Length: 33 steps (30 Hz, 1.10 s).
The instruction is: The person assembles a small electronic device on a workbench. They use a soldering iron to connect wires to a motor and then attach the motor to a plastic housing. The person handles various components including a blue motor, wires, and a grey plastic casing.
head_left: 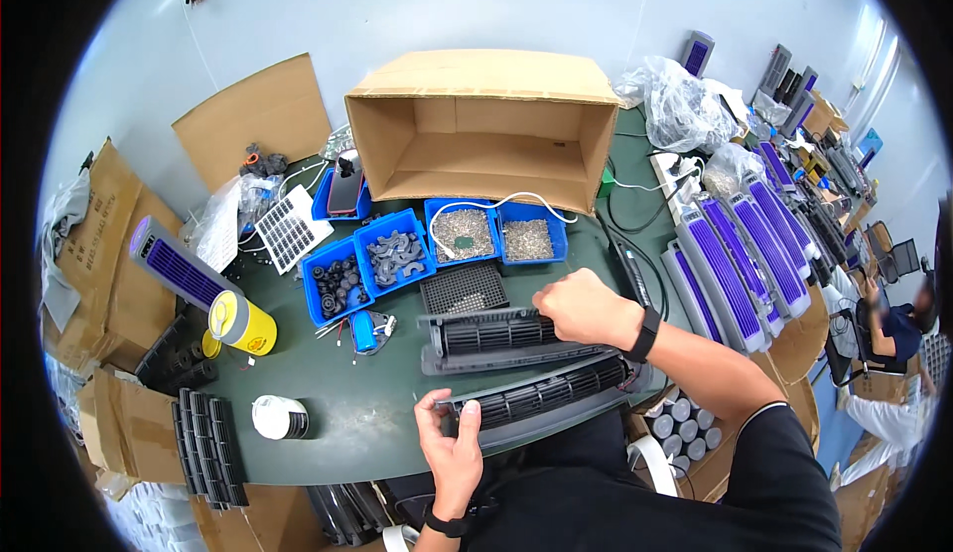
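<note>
With left hand (452, 455) half open, holding the left end of the near fan part (546, 395) between thumb and fingers, and right hand (589, 309) curled up over the right end of the far fan part (491, 336), but cannot tell if gripping anything there. Lying along the front edge of the green bench (357, 443), one behind the other, with blue bins (405, 281) farther back and a white tub (273, 417) near the front left corner.

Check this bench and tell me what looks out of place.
A loose white cable strays across a blue bin, its tip over the small metal parts; a cable seems odd among loose parts.
</note>
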Tool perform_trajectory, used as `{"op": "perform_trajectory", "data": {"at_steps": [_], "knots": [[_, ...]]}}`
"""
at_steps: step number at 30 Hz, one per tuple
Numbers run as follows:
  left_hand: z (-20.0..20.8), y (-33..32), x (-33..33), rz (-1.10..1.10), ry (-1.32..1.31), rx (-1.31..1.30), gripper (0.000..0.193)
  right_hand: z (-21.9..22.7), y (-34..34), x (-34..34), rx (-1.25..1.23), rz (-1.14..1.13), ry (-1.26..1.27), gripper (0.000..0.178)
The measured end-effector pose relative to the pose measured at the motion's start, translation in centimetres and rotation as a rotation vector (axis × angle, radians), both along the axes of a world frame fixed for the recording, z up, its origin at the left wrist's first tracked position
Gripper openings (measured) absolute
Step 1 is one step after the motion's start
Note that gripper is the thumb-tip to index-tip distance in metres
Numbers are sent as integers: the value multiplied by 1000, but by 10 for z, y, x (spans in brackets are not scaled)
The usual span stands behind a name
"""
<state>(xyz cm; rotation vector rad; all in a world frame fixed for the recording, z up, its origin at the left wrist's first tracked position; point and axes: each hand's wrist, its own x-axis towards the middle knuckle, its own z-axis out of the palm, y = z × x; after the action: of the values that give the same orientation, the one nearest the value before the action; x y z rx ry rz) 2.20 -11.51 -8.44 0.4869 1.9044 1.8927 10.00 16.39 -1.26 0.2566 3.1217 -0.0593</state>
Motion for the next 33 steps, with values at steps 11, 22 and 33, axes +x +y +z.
{"op": "perform_trajectory", "data": {"at_steps": [11,22,33], "knots": [[199,30,-114,-330,898,-53,66,-23,-50,17,-398,-446,1189,20],[209,64,-113,-376,925,-113,76,-55,-76,22,-653,-534,1087,23],[213,5,-104,-200,548,-184,49,139,-55,29,-494,-160,942,72]]}}
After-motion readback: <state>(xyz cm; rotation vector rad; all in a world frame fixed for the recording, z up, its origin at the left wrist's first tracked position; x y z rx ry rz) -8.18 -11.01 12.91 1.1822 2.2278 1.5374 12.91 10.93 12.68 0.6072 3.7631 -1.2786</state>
